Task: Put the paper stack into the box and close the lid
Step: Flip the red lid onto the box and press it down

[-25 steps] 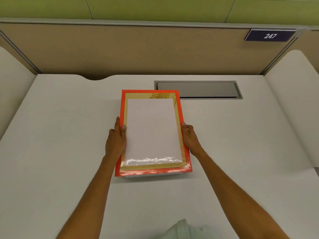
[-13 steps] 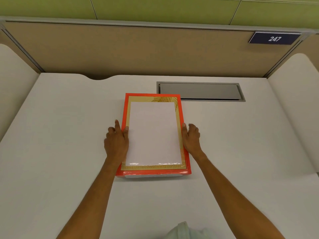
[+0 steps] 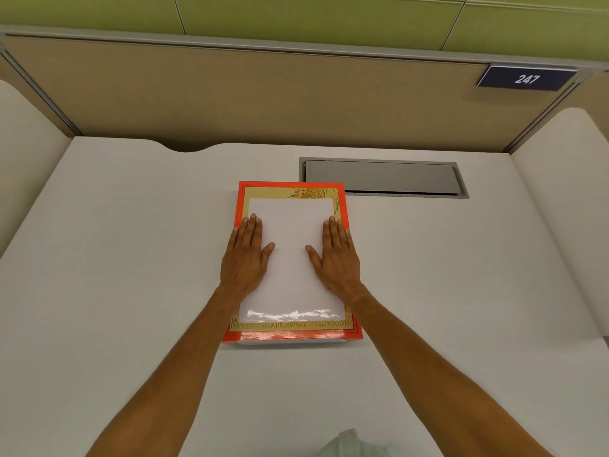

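A flat box lies in the middle of the white desk (image 3: pixel 115 258), covered by its lid (image 3: pixel 290 282), which is orange-red with a gold band and a glossy white centre. A thin strip of the white box base (image 3: pixel 290 342) shows under the lid's near edge. My left hand (image 3: pixel 245 255) rests palm-down on the lid's left half. On the right half my right hand (image 3: pixel 336 255) lies flat in the same way. Both hands have straight fingers and hold nothing. No paper stack is in view.
A grey cable hatch (image 3: pixel 382 176) is set into the desk just behind and to the right of the box. A tan partition with a plate reading 247 (image 3: pixel 526 79) closes the back. Curved white side panels flank the desk. A pale cloth (image 3: pixel 349 445) shows at the bottom edge.
Both hands left the lid's side edges and now lie flat on top of it. The lid sits level on the box.
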Motion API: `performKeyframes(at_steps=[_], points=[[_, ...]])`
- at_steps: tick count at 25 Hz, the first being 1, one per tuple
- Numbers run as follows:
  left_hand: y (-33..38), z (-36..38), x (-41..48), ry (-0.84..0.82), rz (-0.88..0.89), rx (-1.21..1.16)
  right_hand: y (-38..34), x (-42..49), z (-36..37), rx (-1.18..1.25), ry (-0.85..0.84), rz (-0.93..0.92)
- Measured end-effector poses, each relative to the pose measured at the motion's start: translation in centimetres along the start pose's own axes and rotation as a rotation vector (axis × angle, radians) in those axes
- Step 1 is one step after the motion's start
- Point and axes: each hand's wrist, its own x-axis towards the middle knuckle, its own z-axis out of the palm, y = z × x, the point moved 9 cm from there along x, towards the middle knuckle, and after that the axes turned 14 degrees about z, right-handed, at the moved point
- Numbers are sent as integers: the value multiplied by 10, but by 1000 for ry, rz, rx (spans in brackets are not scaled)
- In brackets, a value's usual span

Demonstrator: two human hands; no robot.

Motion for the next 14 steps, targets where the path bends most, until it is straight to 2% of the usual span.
performKeyframes(at_steps=[14], points=[[1,6,-3,-3,-15,53,2,-3,6,-34,32,13]])
